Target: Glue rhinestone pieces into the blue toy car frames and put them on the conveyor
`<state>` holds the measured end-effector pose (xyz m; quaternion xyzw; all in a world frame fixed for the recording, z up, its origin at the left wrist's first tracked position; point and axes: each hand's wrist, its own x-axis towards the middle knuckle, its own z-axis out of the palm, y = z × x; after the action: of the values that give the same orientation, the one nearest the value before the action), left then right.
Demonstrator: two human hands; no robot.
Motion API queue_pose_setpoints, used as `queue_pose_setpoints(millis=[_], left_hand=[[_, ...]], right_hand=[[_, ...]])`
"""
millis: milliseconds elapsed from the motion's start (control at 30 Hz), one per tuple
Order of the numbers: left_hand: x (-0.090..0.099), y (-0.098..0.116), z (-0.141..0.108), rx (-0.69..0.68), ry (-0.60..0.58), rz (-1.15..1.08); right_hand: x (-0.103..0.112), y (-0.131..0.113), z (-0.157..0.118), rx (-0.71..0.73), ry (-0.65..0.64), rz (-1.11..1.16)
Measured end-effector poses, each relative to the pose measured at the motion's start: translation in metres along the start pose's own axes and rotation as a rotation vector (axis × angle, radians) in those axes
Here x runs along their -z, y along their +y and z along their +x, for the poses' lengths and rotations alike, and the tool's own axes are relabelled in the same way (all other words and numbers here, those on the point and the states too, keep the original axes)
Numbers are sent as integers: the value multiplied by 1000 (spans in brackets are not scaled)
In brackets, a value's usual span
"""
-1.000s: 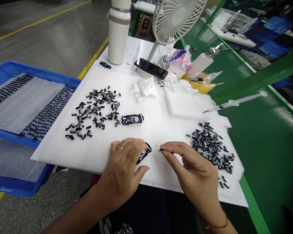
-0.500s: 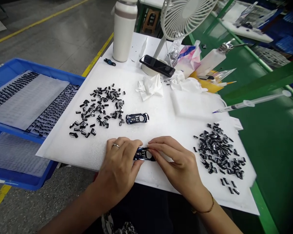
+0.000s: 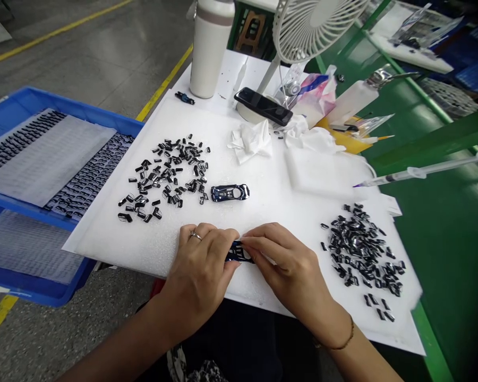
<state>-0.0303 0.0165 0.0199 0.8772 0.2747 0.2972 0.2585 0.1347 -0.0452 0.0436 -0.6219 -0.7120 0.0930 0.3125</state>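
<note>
Near the front edge of the white foam-covered table, a dark blue toy car body lies between my hands, partly hidden by fingers. My left hand, with a ring, grips its left end between thumb and fingers. At the other end, the fingertips of my right hand are pinched together on the car body; whether they also hold a small part is hidden. A second toy car body lies just beyond. Small black parts are scattered in a left pile and a denser right pile.
Blue trays with rows of dark parts stand at the left. Toward the back are a white bottle, a fan, a phone, crumpled tissue and a spray bottle. A syringe sticks out at the right.
The whole view has shifted slightly, so the table items appear a little further right. Both hands stay at the car body, and my right fingertips remain on its right end.
</note>
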Motion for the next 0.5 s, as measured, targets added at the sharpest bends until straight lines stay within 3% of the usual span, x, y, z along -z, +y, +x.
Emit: queue_pose_setpoints(millis=[300, 500], left_hand=[[0, 0, -3, -23, -22, -1], [1, 2, -7, -37, -35, 19]], right_hand=[[11, 2, 22, -208, -312, 47], [14, 4, 21, -298, -339, 136]])
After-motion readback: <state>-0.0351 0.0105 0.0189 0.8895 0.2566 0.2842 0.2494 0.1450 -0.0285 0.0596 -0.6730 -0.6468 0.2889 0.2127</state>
